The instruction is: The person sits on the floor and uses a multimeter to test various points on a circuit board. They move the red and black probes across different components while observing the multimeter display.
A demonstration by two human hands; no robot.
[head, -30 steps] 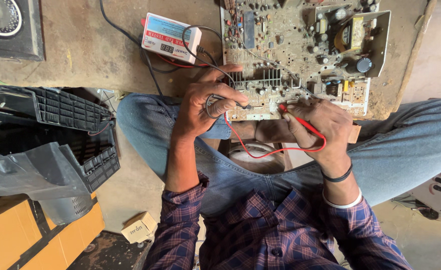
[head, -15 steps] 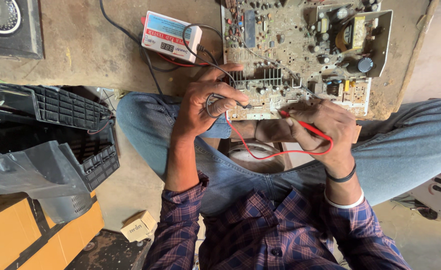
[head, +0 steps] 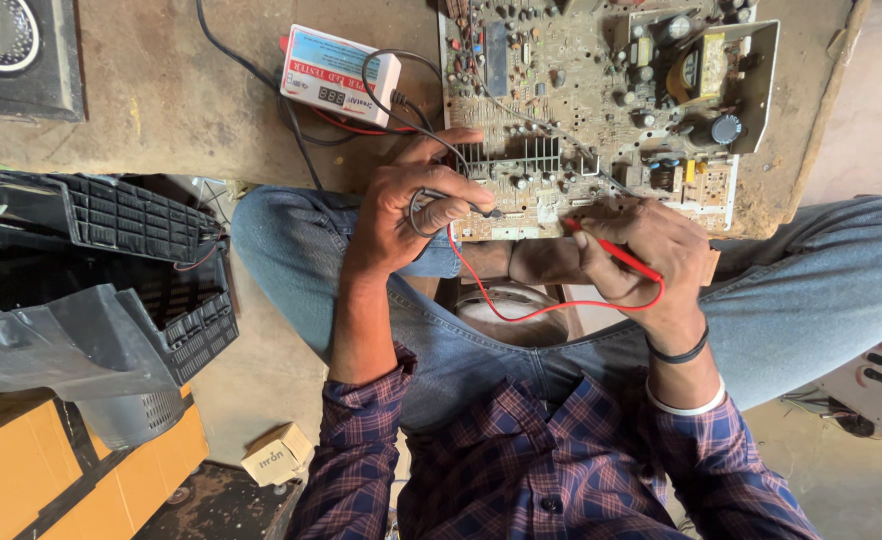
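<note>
A large circuit board (head: 601, 90) crowded with components lies on a worn wooden bench. My left hand (head: 411, 205) grips a black test probe with its tip at the board's near edge, beside a finned heat sink (head: 516, 155). My right hand (head: 641, 255) holds a red test probe (head: 611, 248) like a pen, its tip pointing at the same near edge. A red lead (head: 521, 310) loops between the two hands. Both leads run to a small white and red tester box (head: 341, 75) with a digital display, lying left of the board.
A black plastic housing with vent grilles (head: 81, 260) and a grey plastic shell (head: 51, 340) stand at the left. Orange boxes (head: 21, 470) and a small cardboard box (head: 276, 455) lie below them. A dark speaker panel (head: 11, 50) sits top left.
My right hand has turned the red probe, so its body now lies across the fingers with the tip toward the board's edge. The left hand has stayed in place.
</note>
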